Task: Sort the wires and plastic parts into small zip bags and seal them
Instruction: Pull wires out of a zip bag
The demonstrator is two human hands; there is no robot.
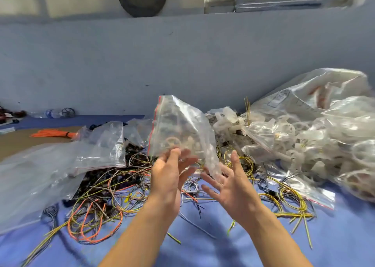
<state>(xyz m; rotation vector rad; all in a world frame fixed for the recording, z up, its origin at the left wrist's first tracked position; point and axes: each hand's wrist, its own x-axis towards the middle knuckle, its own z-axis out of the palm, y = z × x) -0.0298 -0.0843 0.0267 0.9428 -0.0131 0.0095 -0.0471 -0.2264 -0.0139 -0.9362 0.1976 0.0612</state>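
A small clear zip bag (178, 128) with a red seal line stands upright just above my hands, with white plastic rings and parts inside. My left hand (168, 173) is under its lower edge, fingers straight and blurred, touching the bag's bottom. My right hand (229, 183) is beside it, palm up and fingers spread, with the bag's lower right corner over its fingertips. Neither hand grips the bag. Loose wires (105, 187) in orange, yellow and grey lie tangled on the blue cloth (203, 246) below.
Empty zip bags (101, 145) and a large clear plastic sheet (34, 177) lie at the left. A heap of filled bags with white parts (304, 136) rises at the right. An orange wire bundle (52, 133) and a water bottle (52, 113) sit by the wall.
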